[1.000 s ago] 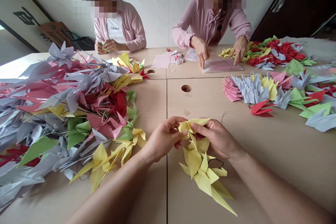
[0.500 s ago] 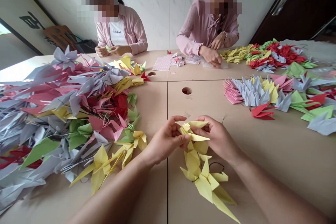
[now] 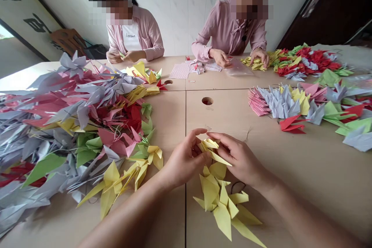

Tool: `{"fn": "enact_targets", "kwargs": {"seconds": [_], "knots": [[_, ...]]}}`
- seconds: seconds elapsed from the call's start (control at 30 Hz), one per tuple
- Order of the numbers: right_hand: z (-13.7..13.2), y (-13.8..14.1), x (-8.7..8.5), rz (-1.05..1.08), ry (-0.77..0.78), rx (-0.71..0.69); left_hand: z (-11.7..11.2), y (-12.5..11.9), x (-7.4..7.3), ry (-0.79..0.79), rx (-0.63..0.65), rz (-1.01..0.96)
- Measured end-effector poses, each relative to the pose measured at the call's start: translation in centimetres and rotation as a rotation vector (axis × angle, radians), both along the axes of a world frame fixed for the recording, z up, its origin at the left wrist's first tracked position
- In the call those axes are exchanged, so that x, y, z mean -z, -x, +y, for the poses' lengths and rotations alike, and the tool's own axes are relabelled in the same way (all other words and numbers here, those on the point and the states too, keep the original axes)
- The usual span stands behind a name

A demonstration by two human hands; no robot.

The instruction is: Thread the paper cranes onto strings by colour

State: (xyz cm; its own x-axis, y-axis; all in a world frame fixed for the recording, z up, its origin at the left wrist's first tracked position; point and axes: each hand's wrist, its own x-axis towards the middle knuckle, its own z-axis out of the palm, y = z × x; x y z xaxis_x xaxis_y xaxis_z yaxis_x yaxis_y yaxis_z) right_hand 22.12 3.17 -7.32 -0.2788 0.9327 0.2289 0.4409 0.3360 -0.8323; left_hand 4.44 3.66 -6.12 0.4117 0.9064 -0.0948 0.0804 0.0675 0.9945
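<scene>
A yellow bird (image 3: 209, 144) of folded paper is held up above the near part of the desk (image 3: 293, 178), just right of its seam (image 3: 185, 120) and between the two hands. The left hand (image 3: 186, 161) has its thumb and fingers drawn narrow on the bird's left end; the right hand (image 3: 240, 157) curls around the other side, fingers bent inward, but how firmly it grips, if at all, I cannot tell. The step in hand looks like working the folds into shape, and the next move seems to call for a light pinch at the creases, with one side steadied so the thin paper does not crumple. The bird's long axis slants across the view: its sharp tip points right and toward the wearer, while the blunt, folded part sits up and to the left, near the fingertips. Below lies a yellow cluster (image 3: 222, 205) of similar folds, its longest point also aimed down and right, with a dark cord (image 3: 238, 183) looped beside it; whether the cord reaches the held bird is hidden. A mixed pile (image 3: 87, 97) lies left of the hands, and a row (image 3: 280, 102) of birds stands to the far right.
</scene>
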Motion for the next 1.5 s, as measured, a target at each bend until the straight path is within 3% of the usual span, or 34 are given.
{"fn": "enact_targets", "kwargs": {"seconds": [0.1, 0.23, 0.53, 1.03, 1.5], "knots": [[0.3, 0.0, -0.2, 0.075, 0.182, 0.023, 0.2, 0.1, -0.3, 0.043, -0.018, -0.046], [0.7, -0.4, -0.6, 0.208, 0.371, -0.072, 0.6, 0.3, -0.4, 0.116, -0.002, -0.138], [0.6, -1.0, -1.1, 0.46, 0.698, -0.217, 0.8, 0.7, -0.1, 0.149, 0.152, -0.226], [0.8, -0.6, -0.4, 0.542, 0.686, -0.117, 0.6, 0.3, 0.3, 0.158, 0.1, -0.288], [0.6, -0.4, -0.5, 0.462, 0.605, -0.096, 0.6, 0.0, 0.3, 0.163, 0.081, -0.296]]}}
